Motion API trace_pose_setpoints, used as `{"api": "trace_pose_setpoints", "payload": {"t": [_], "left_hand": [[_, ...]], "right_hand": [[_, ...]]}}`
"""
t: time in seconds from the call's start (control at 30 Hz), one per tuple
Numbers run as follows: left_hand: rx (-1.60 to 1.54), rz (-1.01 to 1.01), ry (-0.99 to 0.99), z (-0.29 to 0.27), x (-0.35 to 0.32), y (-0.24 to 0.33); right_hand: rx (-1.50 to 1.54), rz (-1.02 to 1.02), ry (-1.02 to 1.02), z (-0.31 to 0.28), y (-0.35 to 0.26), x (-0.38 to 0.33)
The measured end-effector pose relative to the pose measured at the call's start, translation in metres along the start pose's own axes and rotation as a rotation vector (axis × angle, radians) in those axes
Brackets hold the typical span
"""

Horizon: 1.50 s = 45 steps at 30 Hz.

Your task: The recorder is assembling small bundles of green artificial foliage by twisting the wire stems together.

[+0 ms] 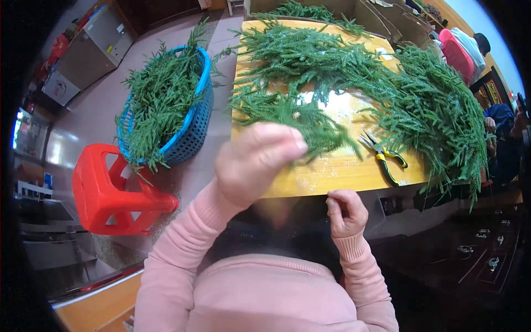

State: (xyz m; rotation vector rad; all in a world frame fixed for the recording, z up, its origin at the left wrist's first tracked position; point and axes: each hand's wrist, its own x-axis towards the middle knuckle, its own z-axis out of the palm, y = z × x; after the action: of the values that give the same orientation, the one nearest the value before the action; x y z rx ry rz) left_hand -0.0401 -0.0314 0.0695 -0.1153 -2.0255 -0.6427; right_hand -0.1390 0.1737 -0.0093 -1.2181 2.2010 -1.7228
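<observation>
Yellow table (332, 176) in my head view: overlapping sprigs (437, 105) I can't count, one pliers (381, 154); leftward, one basket (197, 128), one stool (98, 191). Left hand (254, 157) and a sprig (321, 133) blur above the table, pinch unconfirmed; right hand (347, 213) curls at the edge, hold unclear to me.

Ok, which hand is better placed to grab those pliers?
Right hand, likely: nearer the needle-nose pliers, by the edge of the table. The left hand is farther away and holds a blurred evergreen sprig.

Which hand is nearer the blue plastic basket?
Left. The left hand is right of the blue basket; the right hand farther right, by the near edge of the yellow table.
</observation>
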Motion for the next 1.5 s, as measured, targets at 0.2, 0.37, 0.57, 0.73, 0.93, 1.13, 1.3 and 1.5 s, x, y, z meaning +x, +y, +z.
{"api": "trace_pose_setpoints", "payload": {"t": [0.2,0.37,0.57,0.73,0.93,1.13,1.3,1.5], "left_hand": [[0.379,-0.516,-0.14,0.009,-0.021,-0.074],[0.176,-0.711,-0.019,0.003,-0.044,-0.076],[-0.038,-0.702,0.505,-0.025,-0.082,-0.053],[0.18,-0.372,0.088,-0.021,-0.108,0.015],[-0.273,-0.344,-0.324,0.011,-0.133,0.024],[-0.179,-0.397,-1.102,0.02,-0.159,0.018],[-0.109,-0.812,-1.237,0.007,-0.154,0.012],[-0.098,-0.77,-1.091,0.014,-0.169,-0.008]], "right_hand": [[-0.098,-0.067,-0.135,0.005,-0.009,0.004],[-0.101,-0.074,-0.138,0.008,-0.007,0.002],[-0.093,-0.049,-0.133,0.008,-0.003,0.005],[-0.121,-0.08,-0.096,0.002,0.006,0.006],[-0.013,0.137,0.123,-0.018,0.019,0.021],[0.004,0.059,0.281,-0.069,0.01,0.091],[-0.355,-0.161,0.136,-0.08,0.033,0.21],[-0.727,-0.282,0.09,-0.055,0.096,0.342]]}}
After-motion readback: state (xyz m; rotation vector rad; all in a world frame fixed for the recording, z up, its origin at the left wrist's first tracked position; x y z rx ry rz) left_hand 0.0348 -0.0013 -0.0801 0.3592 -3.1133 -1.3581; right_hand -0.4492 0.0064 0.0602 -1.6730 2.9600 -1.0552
